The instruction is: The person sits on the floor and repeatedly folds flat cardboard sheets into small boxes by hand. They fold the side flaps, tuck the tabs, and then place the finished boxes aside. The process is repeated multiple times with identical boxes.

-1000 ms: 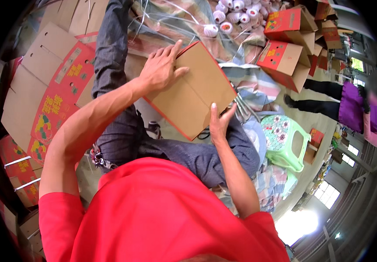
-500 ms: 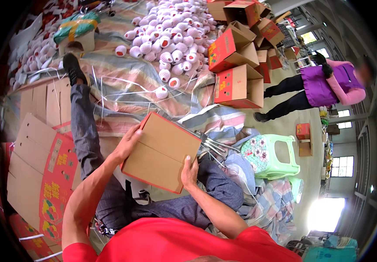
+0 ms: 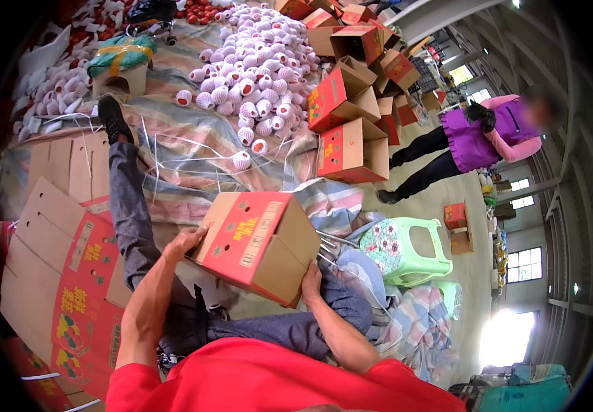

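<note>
A red and brown cardboard box (image 3: 269, 248) is tilted above my lap, a red printed side and a plain brown side showing. My left hand (image 3: 188, 242) grips its left edge, with the thumb on the near face and the other fingers partly hidden. Low on the right side, my right hand (image 3: 311, 283) presses against the box, its fingers along the brown cardboard. Flattened cartons (image 3: 63, 268) lie to my left. Just right of the box, a bundle of pale straps (image 3: 334, 244) rests by my knee.
Foam-netted red fruit (image 3: 262, 69) is heaped on the striped sheet (image 3: 193, 165) ahead. Open cartons (image 3: 355, 151) stand at the far right of it. A green plastic stool (image 3: 413, 250) is on my right. Beyond, a person in a purple apron (image 3: 475, 141) stands wearing dark gloves.
The box has turned in my hands, from a plain brown face to its red printed side. Both hands stay on it. The view has shifted slightly, and the person's gloved hands have lowered.
</note>
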